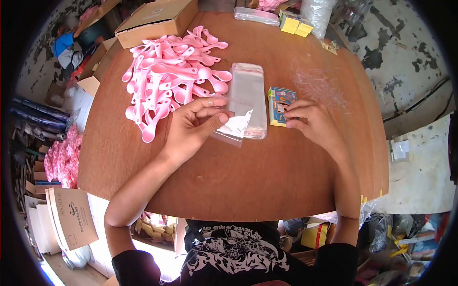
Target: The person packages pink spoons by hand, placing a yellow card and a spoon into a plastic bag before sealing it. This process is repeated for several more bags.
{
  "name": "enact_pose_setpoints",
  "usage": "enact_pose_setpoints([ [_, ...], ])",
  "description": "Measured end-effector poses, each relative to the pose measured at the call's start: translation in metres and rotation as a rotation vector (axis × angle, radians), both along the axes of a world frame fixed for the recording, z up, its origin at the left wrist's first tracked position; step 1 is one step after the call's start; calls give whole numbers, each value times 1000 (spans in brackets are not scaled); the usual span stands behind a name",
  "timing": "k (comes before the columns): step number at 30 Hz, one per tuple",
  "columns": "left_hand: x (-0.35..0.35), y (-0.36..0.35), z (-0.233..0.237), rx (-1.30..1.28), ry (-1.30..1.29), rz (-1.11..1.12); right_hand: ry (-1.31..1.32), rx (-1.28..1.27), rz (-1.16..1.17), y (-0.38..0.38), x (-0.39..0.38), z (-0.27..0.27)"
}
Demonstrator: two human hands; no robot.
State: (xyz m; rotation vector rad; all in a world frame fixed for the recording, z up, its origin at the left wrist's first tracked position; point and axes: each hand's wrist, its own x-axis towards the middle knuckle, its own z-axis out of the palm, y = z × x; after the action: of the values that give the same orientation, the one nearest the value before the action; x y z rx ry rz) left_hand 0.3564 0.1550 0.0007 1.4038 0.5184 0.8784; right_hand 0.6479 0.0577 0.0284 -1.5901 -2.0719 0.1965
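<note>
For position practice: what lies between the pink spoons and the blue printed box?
Head view: a stack of clear plastic bags, partly behind the bag in the left hand.

A brown table (214, 190) carries pink spoons (174, 71) heaped at left, clear bags (249, 90) stacked mid-table, a small box (277, 107) just right of them, and tangled clear strips (322, 88) farther right. A carton (155, 24) sits far left; yellow boxes (296, 25), far right.

Cluttered workshop, cardboard boxes (75, 220), peeling walls (405, 47)
</note>
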Motion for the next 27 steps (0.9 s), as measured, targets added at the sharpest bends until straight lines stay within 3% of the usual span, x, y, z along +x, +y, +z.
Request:
enact_pose_setpoints([
  [3,2,1,-5,1,22,-12,8,0,11,-2,-1,4],
  [5,3,0,-9,-14,57,-2,-51,218,-232,-8,-19,20],
  [6,3,0,-9,-15,55,4,-52,218,-225,-9,-25,21],
  [8,2,-2,-8,-52,118,-35,355,444,-229,-12,-35,21],
  [9,2,-3,-8,-52,118,-32,356,444,-226,-15,-41,22],
  [11,3,-8,-7,-37,153,-61,736,303,-109,-22,-53,23],
  [17,3,-20,-4,26,172,-210,780,245,-78,-19,-59,13],
  [22,5,-21,-5,52,184,-136,798,318,-43,-25,-53,16],
  [25,4,-19,-6,101,197,-153,708,253,52,-27,-53,19],
  [27,3,-21,-2,121,220,-182,586,279,-49,-25,-55,17],
])
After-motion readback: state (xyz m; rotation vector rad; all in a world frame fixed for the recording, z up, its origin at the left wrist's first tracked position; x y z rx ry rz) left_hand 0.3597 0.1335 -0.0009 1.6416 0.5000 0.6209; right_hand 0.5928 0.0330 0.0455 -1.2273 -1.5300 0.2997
